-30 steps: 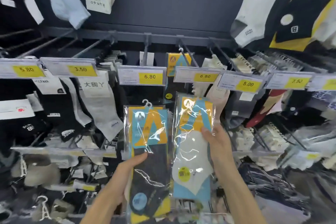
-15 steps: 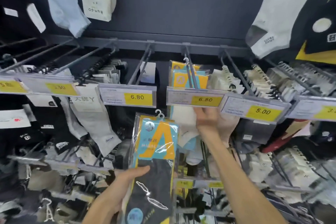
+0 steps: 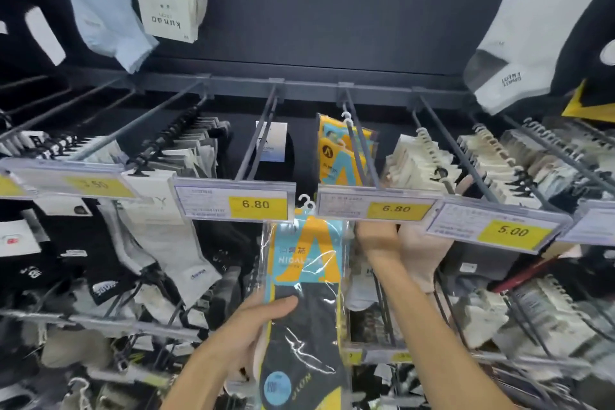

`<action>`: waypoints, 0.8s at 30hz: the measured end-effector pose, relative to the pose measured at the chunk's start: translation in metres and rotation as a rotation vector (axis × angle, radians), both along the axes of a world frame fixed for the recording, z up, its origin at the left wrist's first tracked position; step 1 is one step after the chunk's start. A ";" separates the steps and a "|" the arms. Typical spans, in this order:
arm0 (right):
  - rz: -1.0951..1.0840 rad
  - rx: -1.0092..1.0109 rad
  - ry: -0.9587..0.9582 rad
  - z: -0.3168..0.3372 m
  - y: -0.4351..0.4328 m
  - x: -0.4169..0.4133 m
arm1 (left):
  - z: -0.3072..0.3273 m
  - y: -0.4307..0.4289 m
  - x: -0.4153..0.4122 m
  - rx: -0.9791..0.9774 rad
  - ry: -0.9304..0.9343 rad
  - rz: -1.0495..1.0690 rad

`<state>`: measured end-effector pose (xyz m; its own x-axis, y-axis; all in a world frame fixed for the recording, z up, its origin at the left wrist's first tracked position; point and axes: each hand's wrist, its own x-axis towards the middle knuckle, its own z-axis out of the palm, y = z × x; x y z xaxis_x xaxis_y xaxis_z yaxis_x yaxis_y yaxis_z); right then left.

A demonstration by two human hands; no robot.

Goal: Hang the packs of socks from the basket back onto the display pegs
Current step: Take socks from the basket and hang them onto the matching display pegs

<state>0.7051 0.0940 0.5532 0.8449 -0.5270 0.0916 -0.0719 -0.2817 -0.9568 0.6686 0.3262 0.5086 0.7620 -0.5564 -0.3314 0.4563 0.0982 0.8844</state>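
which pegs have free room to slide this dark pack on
Freest: the peg behind the left 6.80 tag, bare but for one pack at its back. The next peg rightward holds only yellow packs. Pegs of grey socks and white socks flanking them are crowded.

dark wall pegs [image 3: 258, 140] carry hanging sock packs [image 3: 336, 156] behind price tags [image 3: 233, 201].

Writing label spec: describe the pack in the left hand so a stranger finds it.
On the rack, find the two yellow 6.80 tags. Below their gap, the left hand grips a pack with blue-orange card and dark sock. Unlike neighbours, it hangs on no peg.
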 end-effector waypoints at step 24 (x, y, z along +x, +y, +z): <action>0.456 -0.512 0.216 -0.075 0.052 0.030 | -0.035 0.043 -0.014 0.083 0.205 0.189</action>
